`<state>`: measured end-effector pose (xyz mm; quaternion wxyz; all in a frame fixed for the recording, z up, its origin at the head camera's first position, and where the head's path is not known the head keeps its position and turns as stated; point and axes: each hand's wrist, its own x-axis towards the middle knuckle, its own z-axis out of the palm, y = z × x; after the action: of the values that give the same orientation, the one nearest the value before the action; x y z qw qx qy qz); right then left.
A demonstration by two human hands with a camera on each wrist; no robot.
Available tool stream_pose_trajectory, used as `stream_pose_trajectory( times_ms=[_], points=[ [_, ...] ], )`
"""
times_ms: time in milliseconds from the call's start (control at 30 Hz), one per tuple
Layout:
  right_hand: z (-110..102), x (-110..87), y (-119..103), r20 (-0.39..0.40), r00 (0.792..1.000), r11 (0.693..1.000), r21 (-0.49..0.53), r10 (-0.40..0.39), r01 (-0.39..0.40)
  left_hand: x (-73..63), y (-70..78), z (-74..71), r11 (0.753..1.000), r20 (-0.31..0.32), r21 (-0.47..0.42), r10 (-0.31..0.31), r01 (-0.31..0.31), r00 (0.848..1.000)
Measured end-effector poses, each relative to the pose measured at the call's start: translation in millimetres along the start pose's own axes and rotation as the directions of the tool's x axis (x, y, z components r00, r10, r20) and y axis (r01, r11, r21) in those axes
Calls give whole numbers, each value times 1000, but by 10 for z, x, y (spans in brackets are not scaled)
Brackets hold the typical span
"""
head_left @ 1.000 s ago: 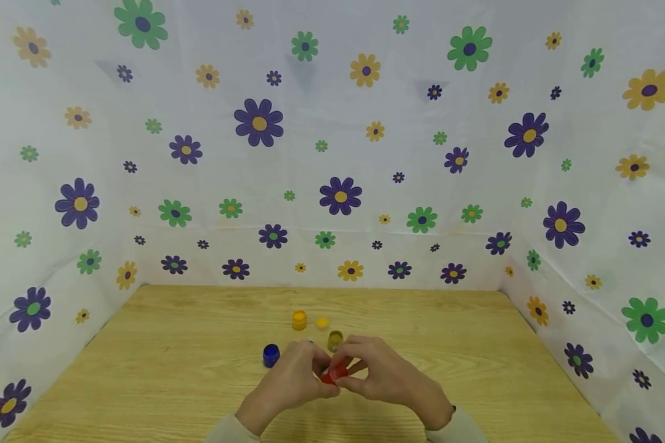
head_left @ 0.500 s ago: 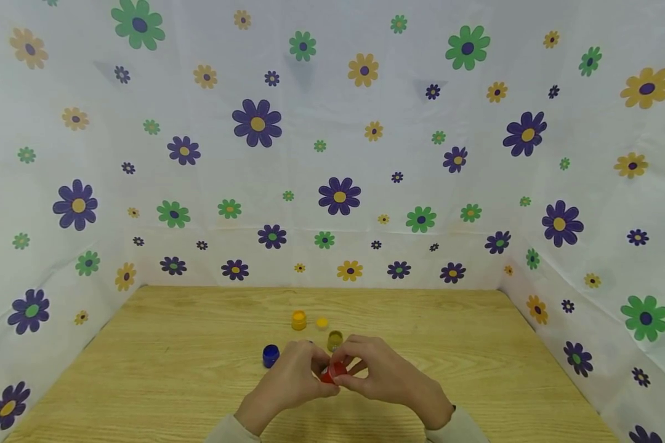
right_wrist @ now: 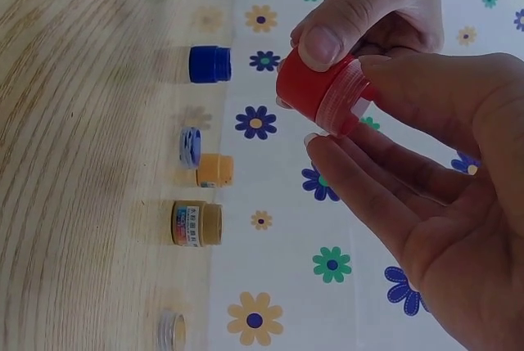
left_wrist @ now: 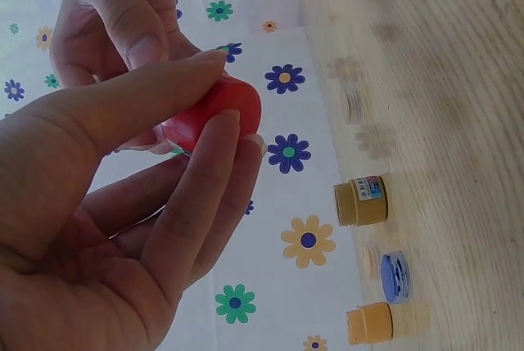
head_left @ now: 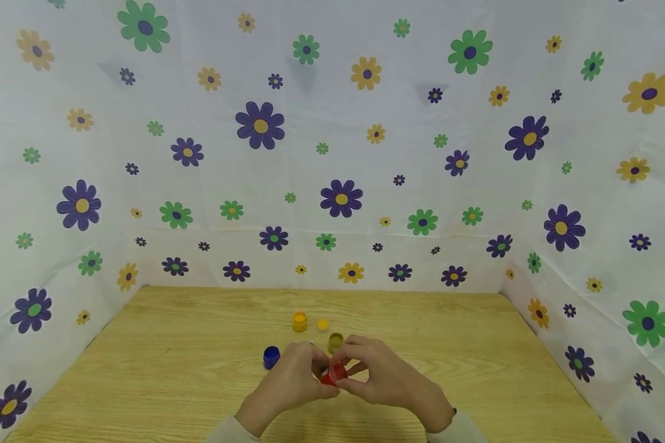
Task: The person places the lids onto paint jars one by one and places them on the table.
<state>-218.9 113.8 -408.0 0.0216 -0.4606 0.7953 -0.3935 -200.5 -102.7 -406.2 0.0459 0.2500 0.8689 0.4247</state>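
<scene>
Above tabletop (head_left: 144, 381), fingers of left hand (head_left: 295, 376) pinch red jar (right_wrist: 296, 93), fingers of right hand (head_left: 385, 374) its clear lid (right_wrist: 340, 99), long axis ten-to-four o'clock in right-wrist view (lid at four).

Head view dim, flat; faint grey shadows on cloth (head_left: 321, 111) at 10, 12 and 1 o'clock. Left wrist view: table (left_wrist: 458, 155) toward 3 o'clock carries pale sheen, blurry reflections of flowers (left_wrist: 308, 240).
</scene>
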Motion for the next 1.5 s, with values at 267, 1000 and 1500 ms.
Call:
stream_pose_trajectory(
  times_ms=[267,1000,1500],
  points=[
    [24,-18,4,-13,998,998,-8,-63,63,-21,-11,8,999,9,-1,-34,34,999],
    [14,3,-15,12,999,999,-21,46,-46,-13,-14,12,1000,2,14,-28,28,1000],
    [-33,-2,20,-10,996,992,-92,-84,83,5,-17,-4,1000,-7,21,-8,8,1000]
  ],
)
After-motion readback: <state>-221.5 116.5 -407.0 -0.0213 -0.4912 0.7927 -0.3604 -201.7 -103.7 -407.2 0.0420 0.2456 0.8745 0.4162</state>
